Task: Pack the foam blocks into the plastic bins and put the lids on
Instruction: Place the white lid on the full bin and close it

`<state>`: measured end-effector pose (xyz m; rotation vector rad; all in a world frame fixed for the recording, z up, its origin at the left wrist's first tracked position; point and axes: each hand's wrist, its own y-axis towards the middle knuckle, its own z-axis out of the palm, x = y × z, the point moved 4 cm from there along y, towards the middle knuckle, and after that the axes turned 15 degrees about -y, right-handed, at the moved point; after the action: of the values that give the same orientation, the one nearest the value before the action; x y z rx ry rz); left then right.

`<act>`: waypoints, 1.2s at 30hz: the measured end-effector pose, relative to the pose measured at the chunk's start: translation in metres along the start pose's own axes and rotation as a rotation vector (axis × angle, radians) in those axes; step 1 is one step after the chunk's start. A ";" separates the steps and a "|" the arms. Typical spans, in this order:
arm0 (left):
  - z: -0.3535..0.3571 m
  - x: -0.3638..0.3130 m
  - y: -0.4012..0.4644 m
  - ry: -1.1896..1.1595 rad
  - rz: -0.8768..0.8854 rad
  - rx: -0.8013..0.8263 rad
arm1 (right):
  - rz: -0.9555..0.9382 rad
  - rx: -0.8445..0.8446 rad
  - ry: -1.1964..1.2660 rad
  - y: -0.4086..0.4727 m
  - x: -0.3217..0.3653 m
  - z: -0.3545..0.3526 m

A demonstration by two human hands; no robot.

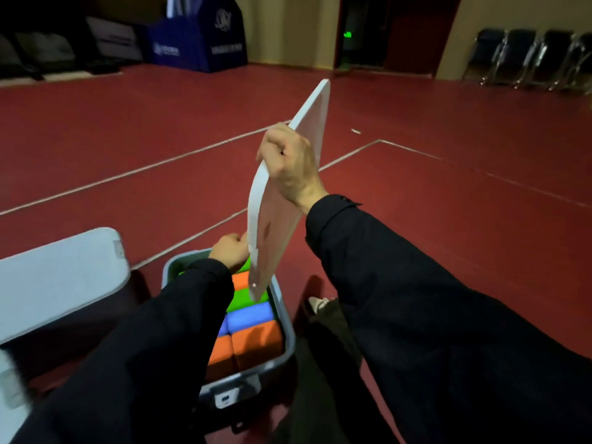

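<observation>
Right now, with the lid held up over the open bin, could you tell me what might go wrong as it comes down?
1. The white lid is tilted steeply on edge, held by the right hand at its upper rim and the left hand lower down; it could come down skewed on the grey bin.
2. The orange foam blocks reach about rim height, so the lid may not seat flat.
3. The left hand sits between lid and bin and could be pinched.
</observation>
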<state>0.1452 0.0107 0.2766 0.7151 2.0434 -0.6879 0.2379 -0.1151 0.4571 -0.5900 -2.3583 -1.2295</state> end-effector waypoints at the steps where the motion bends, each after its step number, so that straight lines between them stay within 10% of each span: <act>1: -0.012 0.014 -0.003 -0.090 -0.052 0.003 | -0.005 -0.002 0.043 -0.001 0.009 0.005; 10: -0.060 0.182 -0.056 -0.923 -0.487 -0.139 | 0.218 0.067 0.686 -0.016 0.030 0.028; 20: -0.112 0.229 -0.074 -0.484 -0.282 -0.520 | 0.923 0.445 0.357 -0.117 -0.133 0.115; 36: -0.072 0.321 0.013 -0.273 -0.412 -0.442 | 1.182 0.413 0.141 -0.256 -0.240 0.230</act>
<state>-0.0386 0.1439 0.0383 -0.0555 2.0003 -0.4954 0.2598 -0.0987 0.0388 -1.3744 -1.5394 -0.2227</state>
